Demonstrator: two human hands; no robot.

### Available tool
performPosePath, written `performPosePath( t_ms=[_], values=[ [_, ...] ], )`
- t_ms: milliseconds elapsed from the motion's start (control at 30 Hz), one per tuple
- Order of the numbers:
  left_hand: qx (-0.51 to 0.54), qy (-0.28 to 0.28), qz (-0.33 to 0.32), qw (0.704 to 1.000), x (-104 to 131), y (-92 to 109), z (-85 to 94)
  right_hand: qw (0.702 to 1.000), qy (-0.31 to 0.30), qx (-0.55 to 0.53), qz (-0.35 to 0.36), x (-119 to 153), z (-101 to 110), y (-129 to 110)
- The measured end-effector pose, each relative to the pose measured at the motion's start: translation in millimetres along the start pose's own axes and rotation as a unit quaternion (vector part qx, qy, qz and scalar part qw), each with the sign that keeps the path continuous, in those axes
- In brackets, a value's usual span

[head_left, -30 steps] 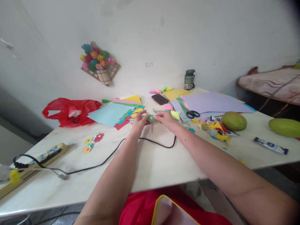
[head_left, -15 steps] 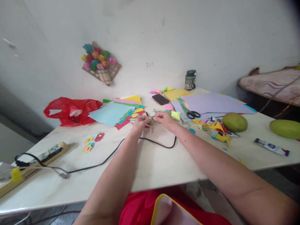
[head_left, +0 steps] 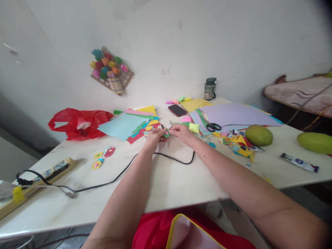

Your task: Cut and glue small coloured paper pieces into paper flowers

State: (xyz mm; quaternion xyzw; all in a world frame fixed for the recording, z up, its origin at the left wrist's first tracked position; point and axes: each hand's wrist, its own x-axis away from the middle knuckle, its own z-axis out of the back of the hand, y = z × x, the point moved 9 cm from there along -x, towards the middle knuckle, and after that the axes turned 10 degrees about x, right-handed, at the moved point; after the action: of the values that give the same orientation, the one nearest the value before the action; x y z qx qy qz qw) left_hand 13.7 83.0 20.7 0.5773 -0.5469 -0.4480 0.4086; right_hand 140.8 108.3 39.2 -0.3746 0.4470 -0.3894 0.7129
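Over the middle of the table, my left hand [head_left: 155, 137] is closed in a pinch on a small green paper flower [head_left: 166, 134] with a pink centre. My right hand [head_left: 183, 133] has its fingertips pinched together at the flower's right edge. Cut paper pieces, among them a red one [head_left: 136, 137], lie beside and behind my left hand. Just beyond my right hand are pale yellow [head_left: 194, 127] and pink [head_left: 186, 119] clay packets. Several finished paper flowers [head_left: 96, 164] lie to the left.
A black cable [head_left: 114, 180] crosses the table from the power strip [head_left: 55, 169]. Scissors [head_left: 213, 127] lie on coloured paper sheets [head_left: 233, 114], near paper scraps [head_left: 242, 147], mangoes [head_left: 258, 135] and a glue tube [head_left: 299, 163]. Behind are a phone [head_left: 177, 110], a bottle [head_left: 210, 89] and a red bag [head_left: 72, 121].
My fingers have shifted slightly on the green paper flower, so its pink centre now shows between them. The things on the table have not moved.
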Motion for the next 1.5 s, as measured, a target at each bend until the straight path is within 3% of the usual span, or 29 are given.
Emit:
performPosePath(
  t_ms=[633,1033,1267,1500],
  values=[
    [-0.015,0.006,-0.011,1.000,3.1,4.1,-3.2,0.997,-0.028,-0.041,-0.053,3.5,-2.9,9.5],
    [-0.024,-0.001,-0.032,0.999,0.6,5.0,-0.6,0.998,-0.023,-0.041,-0.042,2.2,-2.1,9.8],
    [-0.012,-0.009,-0.023,1.000,-0.5,3.3,-0.1,0.999,0.014,-0.038,-0.028,2.1,4.3,4.3],
    [0.009,-0.022,-0.017,1.000,-1.5,4.1,5.0,0.995,0.030,-0.036,-0.091,8.6,10.5,2.6]
  ],
)
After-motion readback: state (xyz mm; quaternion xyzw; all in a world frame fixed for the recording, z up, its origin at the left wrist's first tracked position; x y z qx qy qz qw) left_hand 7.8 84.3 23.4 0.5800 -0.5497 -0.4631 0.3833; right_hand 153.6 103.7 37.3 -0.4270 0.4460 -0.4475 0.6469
